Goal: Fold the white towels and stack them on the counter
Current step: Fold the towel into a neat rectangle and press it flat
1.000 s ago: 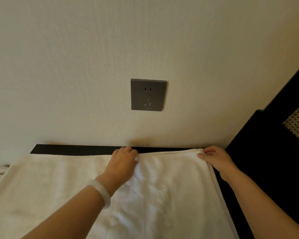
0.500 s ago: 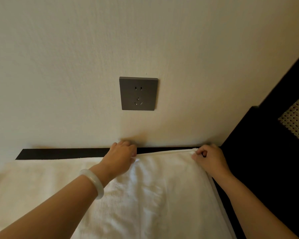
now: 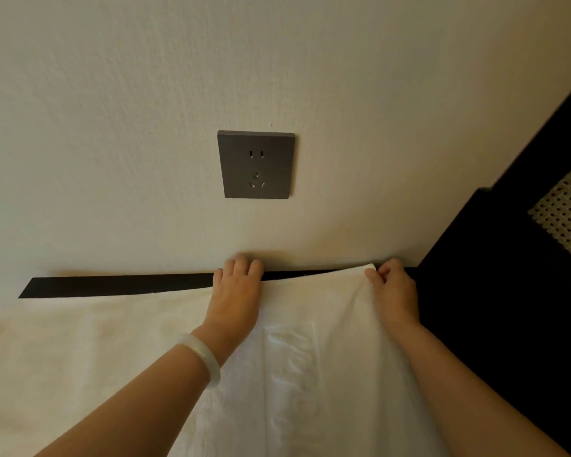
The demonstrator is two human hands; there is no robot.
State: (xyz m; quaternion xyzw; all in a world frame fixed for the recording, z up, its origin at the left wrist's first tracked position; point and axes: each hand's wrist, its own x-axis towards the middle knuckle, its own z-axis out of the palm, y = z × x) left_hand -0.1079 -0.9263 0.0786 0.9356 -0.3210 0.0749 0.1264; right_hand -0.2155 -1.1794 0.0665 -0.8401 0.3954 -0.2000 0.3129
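A white towel (image 3: 314,351) lies spread over the dark counter (image 3: 112,285), its far edge close to the wall. My left hand (image 3: 236,291), with a pale bangle on the wrist, grips the far edge near the middle, fingers curled over it. At the towel's far right corner, my right hand (image 3: 394,291) pinches the cloth between thumb and fingers. The towel's left part lies flat and runs out of view at the left and bottom.
A cream wall (image 3: 145,127) rises directly behind the counter with a grey power socket (image 3: 257,164) above my left hand. Dark furniture with a woven cane panel (image 3: 567,216) stands at the right.
Both hands stay on the towel's far edge and have shifted it slightly toward the wall. The right hand's fingers have curled tighter round the corner.
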